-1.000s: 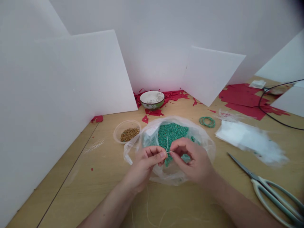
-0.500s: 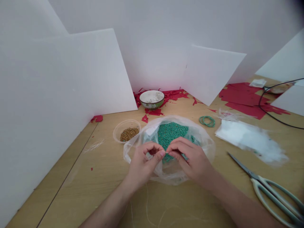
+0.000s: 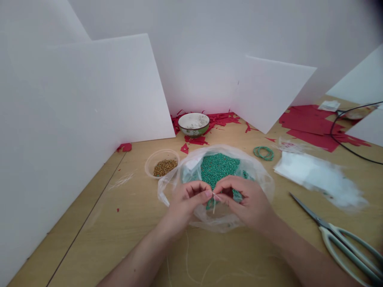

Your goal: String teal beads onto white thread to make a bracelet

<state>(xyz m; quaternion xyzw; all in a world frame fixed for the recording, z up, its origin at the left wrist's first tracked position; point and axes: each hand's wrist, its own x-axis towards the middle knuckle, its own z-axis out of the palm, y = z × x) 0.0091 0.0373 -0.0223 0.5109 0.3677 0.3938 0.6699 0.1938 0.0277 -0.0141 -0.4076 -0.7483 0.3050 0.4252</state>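
Over the front of a clear plastic bag my two hands meet, fingertips pinched close together. My left hand and my right hand both grip a thin pale string, whose short end hangs below the fingertips. More of the string trails down toward the table's near edge. Green beads fill the middle of the bag behind my fingers. Left of the bag sits a round clear tub holding gold-brown beads.
Scissors lie at the right, near my right forearm. Green bead loops and clear plastic bags rest behind them. A bowl stands at the back among red paper scraps. White boards enclose the table; loose threads lie left.
A short end of string now hangs visibly below my fingertips. Both hands stay pinched together over the bag. The whole view has shifted slightly.
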